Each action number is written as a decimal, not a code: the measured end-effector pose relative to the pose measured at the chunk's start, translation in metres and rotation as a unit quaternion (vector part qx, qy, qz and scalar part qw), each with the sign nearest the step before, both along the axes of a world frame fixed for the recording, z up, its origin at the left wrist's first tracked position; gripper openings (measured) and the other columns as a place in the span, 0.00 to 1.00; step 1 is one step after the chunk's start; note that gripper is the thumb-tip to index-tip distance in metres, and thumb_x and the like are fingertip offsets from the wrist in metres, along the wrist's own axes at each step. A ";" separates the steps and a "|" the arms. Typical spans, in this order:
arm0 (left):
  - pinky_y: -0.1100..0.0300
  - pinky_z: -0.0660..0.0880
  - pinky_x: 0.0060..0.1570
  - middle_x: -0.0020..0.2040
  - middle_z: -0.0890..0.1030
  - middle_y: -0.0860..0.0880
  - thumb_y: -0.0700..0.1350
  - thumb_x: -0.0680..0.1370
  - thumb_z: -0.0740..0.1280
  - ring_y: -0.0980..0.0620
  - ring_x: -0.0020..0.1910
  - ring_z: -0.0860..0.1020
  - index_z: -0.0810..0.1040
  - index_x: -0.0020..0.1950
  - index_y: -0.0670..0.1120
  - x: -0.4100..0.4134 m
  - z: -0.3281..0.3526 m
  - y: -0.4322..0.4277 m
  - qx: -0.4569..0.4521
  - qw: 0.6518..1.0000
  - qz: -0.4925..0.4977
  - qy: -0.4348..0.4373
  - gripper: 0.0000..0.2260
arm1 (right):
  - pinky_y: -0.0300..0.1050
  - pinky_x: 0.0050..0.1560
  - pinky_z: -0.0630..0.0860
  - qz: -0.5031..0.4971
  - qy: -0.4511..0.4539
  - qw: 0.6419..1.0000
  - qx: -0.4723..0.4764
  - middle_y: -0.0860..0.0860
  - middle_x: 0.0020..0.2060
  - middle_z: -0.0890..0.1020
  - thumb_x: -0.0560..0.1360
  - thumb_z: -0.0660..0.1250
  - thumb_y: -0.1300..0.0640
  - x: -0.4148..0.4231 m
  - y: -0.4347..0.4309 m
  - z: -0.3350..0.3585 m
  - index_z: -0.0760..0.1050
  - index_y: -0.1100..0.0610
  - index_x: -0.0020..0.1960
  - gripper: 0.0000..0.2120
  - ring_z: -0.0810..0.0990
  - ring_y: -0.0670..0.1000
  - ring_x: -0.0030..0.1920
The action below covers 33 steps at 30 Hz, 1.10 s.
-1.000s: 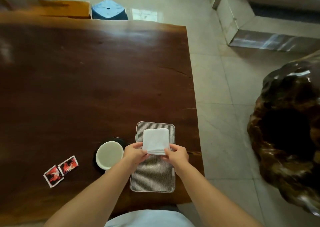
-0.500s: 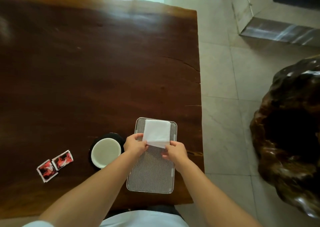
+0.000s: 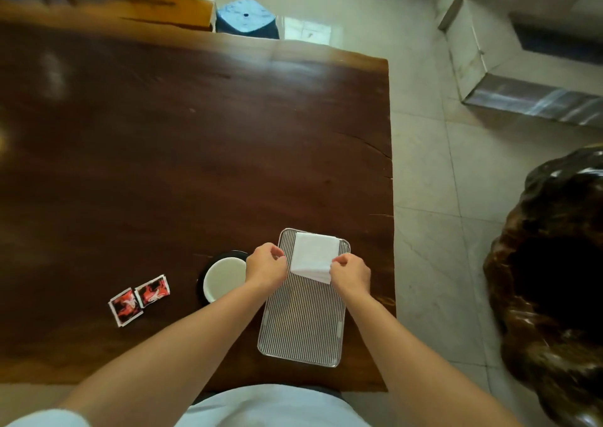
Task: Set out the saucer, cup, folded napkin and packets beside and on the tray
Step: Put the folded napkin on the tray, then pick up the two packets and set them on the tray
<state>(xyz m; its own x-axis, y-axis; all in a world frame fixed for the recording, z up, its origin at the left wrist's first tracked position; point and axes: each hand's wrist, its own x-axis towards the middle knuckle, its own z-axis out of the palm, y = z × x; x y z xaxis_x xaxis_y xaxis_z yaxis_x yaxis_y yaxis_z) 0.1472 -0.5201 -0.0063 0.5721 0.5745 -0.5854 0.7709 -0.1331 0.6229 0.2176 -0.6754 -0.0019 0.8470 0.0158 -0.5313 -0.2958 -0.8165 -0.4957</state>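
Note:
A white folded napkin (image 3: 314,254) lies on the far end of the ribbed metal tray (image 3: 301,324), which sits near the table's front right corner. My right hand (image 3: 351,275) pinches the napkin's near right corner. My left hand (image 3: 266,265) hovers just left of the napkin with fingers curled, a narrow strip of tray showing between them. Left of the tray stands a white cup (image 3: 223,278) on a black saucer (image 3: 205,271), partly hidden by my left wrist. Two red packets (image 3: 138,299) lie side by side further left.
The dark wooden table (image 3: 195,149) ends just right of the tray, with tiled floor (image 3: 430,198) beyond. A large dark carved object (image 3: 554,263) stands on the floor at right. A blue stool (image 3: 246,18) sits behind the table's far edge.
The napkin has slid from the tray's middle to its far end. My left hand has come off the napkin's left corner; my right hand stays on the right corner.

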 end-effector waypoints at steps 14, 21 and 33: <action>0.54 0.70 0.41 0.45 0.81 0.48 0.48 0.80 0.65 0.47 0.44 0.77 0.76 0.46 0.48 -0.131 0.036 0.114 0.116 0.985 0.104 0.069 0.05 | 0.46 0.50 0.77 0.299 -0.012 0.951 0.077 0.52 0.48 0.84 0.78 0.64 0.54 -0.090 0.158 0.033 0.82 0.54 0.53 0.09 0.81 0.52 0.50; 0.54 0.76 0.48 0.53 0.82 0.45 0.46 0.79 0.66 0.43 0.51 0.79 0.77 0.47 0.50 -0.207 0.009 0.164 0.117 0.970 0.174 0.126 0.02 | 0.47 0.52 0.80 0.396 0.014 0.915 0.072 0.51 0.47 0.86 0.78 0.66 0.55 -0.134 0.221 0.021 0.83 0.54 0.51 0.08 0.83 0.51 0.48; 0.56 0.80 0.43 0.52 0.80 0.49 0.47 0.77 0.72 0.50 0.46 0.79 0.73 0.53 0.53 -0.236 -0.049 0.210 0.068 0.974 0.171 0.132 0.09 | 0.46 0.57 0.78 0.511 0.004 0.859 -0.030 0.52 0.60 0.78 0.80 0.65 0.59 -0.168 0.293 -0.031 0.76 0.54 0.66 0.14 0.78 0.51 0.57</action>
